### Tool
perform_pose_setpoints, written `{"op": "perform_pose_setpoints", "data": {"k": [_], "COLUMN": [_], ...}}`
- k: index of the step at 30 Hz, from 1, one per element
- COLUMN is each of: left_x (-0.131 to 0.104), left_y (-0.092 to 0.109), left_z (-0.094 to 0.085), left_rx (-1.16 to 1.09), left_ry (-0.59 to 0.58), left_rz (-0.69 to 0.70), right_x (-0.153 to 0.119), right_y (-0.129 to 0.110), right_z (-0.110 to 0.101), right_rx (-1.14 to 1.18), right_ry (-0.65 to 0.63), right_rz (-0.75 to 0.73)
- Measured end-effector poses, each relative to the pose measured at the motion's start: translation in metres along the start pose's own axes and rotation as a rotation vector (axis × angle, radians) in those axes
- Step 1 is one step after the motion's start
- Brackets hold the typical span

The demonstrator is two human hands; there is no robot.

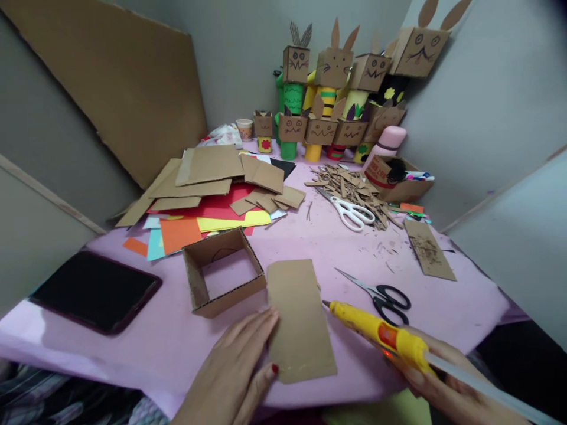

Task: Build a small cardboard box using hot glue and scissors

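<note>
A flat rectangular piece of cardboard (301, 321) lies on the table in front of me. My left hand (234, 360) rests beside it, fingers stretched out, fingertips touching its left edge. In my right hand (447, 372) is a yellow hot glue gun (376, 330) with a glue stick (478, 386) sticking out of its back end. The gun's nozzle points left, close to the cardboard's right edge, and a small red light glows on it. Just behind the piece, to the left, stands an open cardboard box frame (228, 304) without top or bottom.
Black-handled scissors (383, 295) lie beyond the glue gun. Farther back are white-handled scissors (349, 209) and a heap of cardboard scraps (349, 183). Stacked cardboard sheets (210, 168) and coloured paper (181, 233) fill the back left; a black tablet (97, 289) lies left. Cardboard animal figures (321, 133) line the rear.
</note>
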State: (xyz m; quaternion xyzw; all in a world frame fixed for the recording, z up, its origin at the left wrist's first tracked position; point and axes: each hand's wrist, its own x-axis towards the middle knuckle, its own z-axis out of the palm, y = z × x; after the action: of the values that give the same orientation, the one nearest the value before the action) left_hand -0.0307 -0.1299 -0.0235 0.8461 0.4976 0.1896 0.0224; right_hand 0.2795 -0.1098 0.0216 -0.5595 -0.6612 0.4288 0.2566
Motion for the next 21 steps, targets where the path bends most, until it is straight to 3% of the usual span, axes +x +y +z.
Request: {"op": "perform_pose_setpoints", "data": {"k": [6,15,21], "left_x": [-0.001,0.004,0.002], "left_y": [0.0,0.004,0.004], "left_z": [0.001,0.005,0.007], "left_rx": [0.067,0.124,0.134], "left_ry": [0.001,0.018,0.033], "left_rz": [0.08,0.047,0.055], "right_x": [0.01,0.014,0.013], "right_y": [-0.002,-0.001,0.001], "right_z": [-0.002,-0.005,-0.008], "right_rx": [-0.026,-0.066,-0.118], "right_ry": [-0.07,-0.146,-0.13], "right_rz": [0.005,-0.022,0.002]}}
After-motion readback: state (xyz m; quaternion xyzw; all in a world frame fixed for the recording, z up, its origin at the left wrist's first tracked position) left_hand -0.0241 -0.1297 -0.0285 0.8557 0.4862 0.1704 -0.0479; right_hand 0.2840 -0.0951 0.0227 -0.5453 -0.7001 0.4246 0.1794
